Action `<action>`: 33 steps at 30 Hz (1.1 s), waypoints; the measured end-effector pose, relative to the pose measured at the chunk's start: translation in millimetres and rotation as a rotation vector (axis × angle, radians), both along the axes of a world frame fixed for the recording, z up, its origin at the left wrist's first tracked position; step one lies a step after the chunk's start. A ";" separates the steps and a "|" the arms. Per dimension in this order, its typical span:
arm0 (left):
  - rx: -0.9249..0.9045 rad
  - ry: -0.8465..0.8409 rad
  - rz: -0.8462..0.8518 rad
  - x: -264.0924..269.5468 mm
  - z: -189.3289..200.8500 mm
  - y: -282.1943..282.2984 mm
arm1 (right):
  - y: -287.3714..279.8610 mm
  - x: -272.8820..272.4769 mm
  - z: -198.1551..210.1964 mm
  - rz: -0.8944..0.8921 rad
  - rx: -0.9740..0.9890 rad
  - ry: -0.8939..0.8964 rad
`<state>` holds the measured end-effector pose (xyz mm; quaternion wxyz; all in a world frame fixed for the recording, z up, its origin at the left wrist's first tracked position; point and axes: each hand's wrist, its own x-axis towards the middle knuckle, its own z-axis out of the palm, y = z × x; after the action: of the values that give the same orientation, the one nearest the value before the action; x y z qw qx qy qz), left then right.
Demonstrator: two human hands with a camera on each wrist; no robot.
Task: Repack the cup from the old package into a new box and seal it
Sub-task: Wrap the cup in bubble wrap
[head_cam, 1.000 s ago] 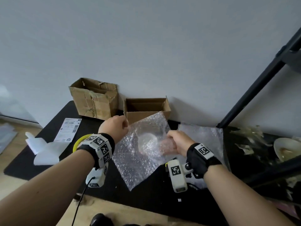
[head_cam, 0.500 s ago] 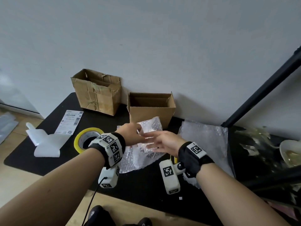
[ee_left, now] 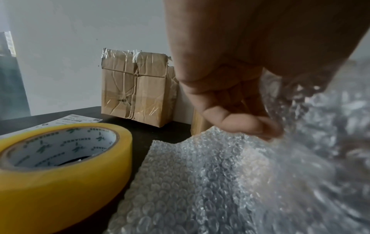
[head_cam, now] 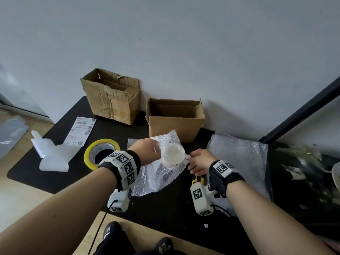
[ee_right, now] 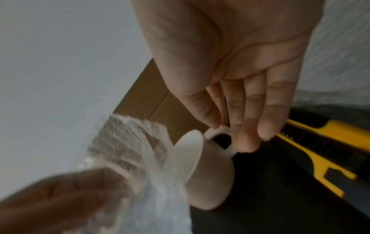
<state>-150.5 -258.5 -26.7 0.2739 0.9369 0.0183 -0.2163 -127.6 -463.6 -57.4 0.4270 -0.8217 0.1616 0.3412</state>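
Note:
A white cup (head_cam: pixel 173 153) lies tilted at the mouth of a bubble wrap sheet (head_cam: pixel 160 173) on the black mat (head_cam: pixel 165 208). My left hand (head_cam: pixel 156 150) grips the upper edge of the wrap beside the cup's rim. In the left wrist view its curled fingers (ee_left: pixel 240 125) pinch the bubble wrap (ee_left: pixel 220 182). My right hand (head_cam: pixel 192 159) holds the cup by its handle. In the right wrist view the thumb and fingers (ee_right: pixel 246 139) pinch the handle of the cup (ee_right: pixel 212 178). The new open box (head_cam: pixel 176 124) stands just behind, and the crumpled old box (head_cam: pixel 112 100) to its left.
A yellow tape roll (head_cam: pixel 101 151) lies left of my left wrist, with a shipping label (head_cam: pixel 81 130) and white foam (head_cam: pixel 53 155) further left. A second bubble wrap sheet (head_cam: pixel 239 159) is spread on the right. A yellow utility knife (ee_right: pixel 320 142) lies under my right wrist.
The wrap with the cup, held up in the air a second ago, has come down onto the mat. The cup now shows bare outside the wrap, with my right hand on its handle.

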 end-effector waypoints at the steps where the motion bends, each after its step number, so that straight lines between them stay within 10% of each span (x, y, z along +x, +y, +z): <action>1: -0.019 0.013 0.009 1.0 0.0 0.5 | 3.4 0.3 -4.2 0.069 -0.032 -0.007; 12: 0.072 0.084 -0.002 13.8 2.2 -5.4 | -11.4 11.9 23.1 0.232 -0.293 -0.254; 22: 0.147 0.059 -0.088 20.1 5.2 -26.8 | -27.9 1.6 84.6 0.059 0.109 -0.215; 33: -0.045 -0.134 0.056 6.6 4.7 -18.4 | 13.4 -15.7 37.2 0.216 -0.134 -0.039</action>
<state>-144.0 -276.8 -22.0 0.3012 0.9421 0.0213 -0.1460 -143.3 -450.2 -20.2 0.3349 -0.8675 0.0864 0.3577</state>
